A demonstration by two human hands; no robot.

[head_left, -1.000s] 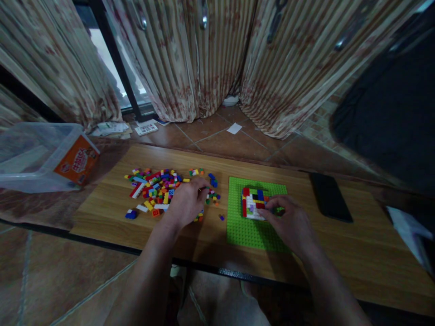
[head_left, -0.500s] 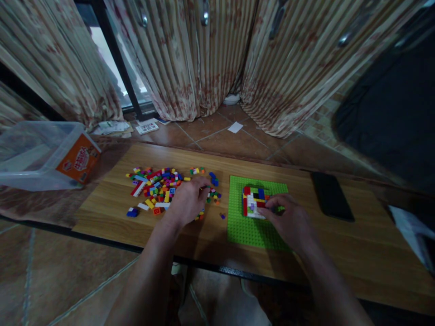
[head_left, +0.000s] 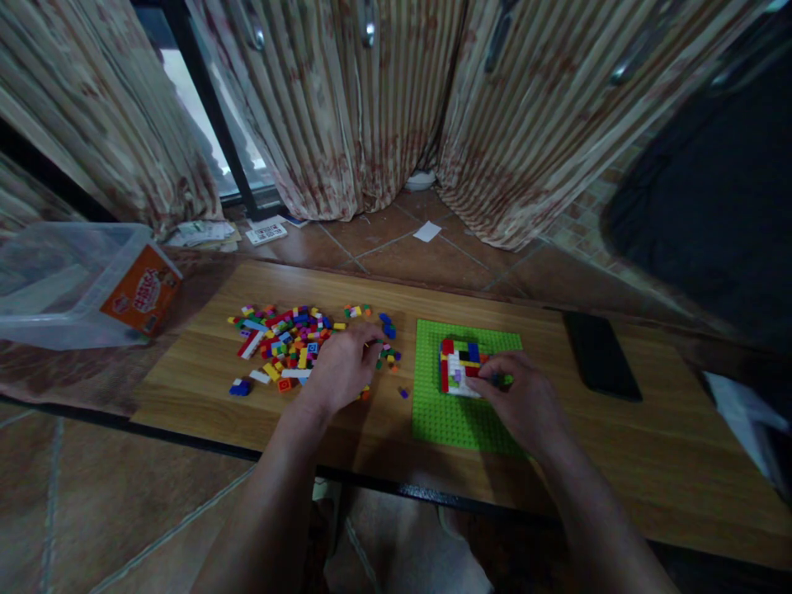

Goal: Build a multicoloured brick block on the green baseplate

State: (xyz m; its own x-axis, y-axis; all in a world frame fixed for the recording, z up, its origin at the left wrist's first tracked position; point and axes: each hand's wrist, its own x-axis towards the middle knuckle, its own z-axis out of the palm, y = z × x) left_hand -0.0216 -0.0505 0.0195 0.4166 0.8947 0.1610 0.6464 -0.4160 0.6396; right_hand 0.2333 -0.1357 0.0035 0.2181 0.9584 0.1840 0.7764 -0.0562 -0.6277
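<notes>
low wooden table (head_left: 649, 462), tiled floor (head_left: 396, 247), striped curtains (head_left: 346, 99), clear bin (head_left: 68, 285)

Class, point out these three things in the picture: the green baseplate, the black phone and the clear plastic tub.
Baseplate (head_left: 451, 417): head view, bare studs near its front edge.
Phone (head_left: 601, 356): head view, middle of its dark face.
Tub (head_left: 55, 285): head view, its clear side wall.

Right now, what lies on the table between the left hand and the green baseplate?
In the head view, between left hand and green baseplate lie a few loose bricks, including a purple brick; otherwise bare wooden table.
</notes>
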